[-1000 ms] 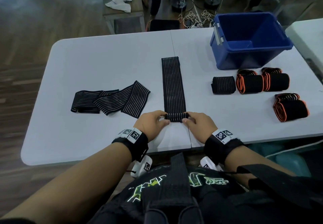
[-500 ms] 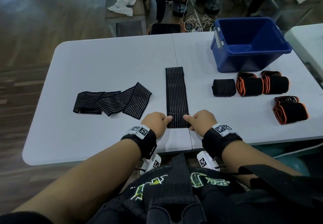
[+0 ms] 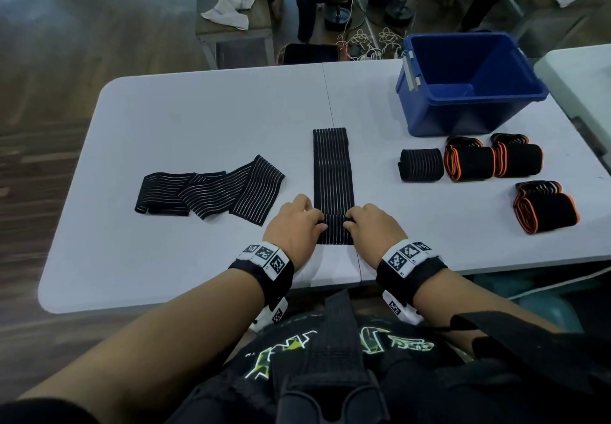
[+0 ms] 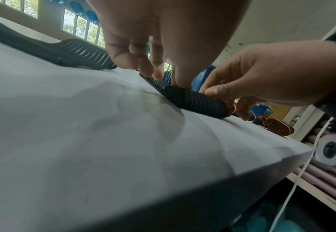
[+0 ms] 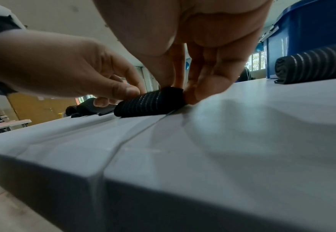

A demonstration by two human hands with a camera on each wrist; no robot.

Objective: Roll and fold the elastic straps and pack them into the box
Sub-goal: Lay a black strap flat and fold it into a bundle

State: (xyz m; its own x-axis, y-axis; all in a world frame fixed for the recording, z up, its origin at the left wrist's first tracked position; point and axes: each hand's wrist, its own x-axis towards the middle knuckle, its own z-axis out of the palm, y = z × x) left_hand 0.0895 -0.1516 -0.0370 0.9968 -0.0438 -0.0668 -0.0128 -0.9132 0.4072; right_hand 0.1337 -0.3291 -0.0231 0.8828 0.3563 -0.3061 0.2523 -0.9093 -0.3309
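A black striped elastic strap [image 3: 332,172] lies lengthwise in front of me on the white table [image 3: 198,119]. Its near end is wound into a flat roll [image 3: 334,232]. My left hand [image 3: 318,220] pinches the roll's left end, thumb behind and fingers on top, and my right hand [image 3: 350,222] pinches its right end. The left wrist view shows the left hand's fingertips [image 4: 159,75] on the roll [image 4: 199,102]. In the right wrist view the right hand's fingertips [image 5: 191,94] grip the roll [image 5: 151,103]. The blue box [image 3: 429,116] stands open at the back right.
An unrolled striped strap [image 3: 211,192] lies to the left. One black rolled strap [image 3: 421,164] and three orange-edged rolls [image 3: 469,162] [image 3: 519,159] [image 3: 545,212] sit on the right near the box. The table edge is just under my wrists. People sit beyond the table.
The strap has slid toward me, its far end now nearer than a second ago. The roll at the near end has grown wider, and both hands still hold its ends.
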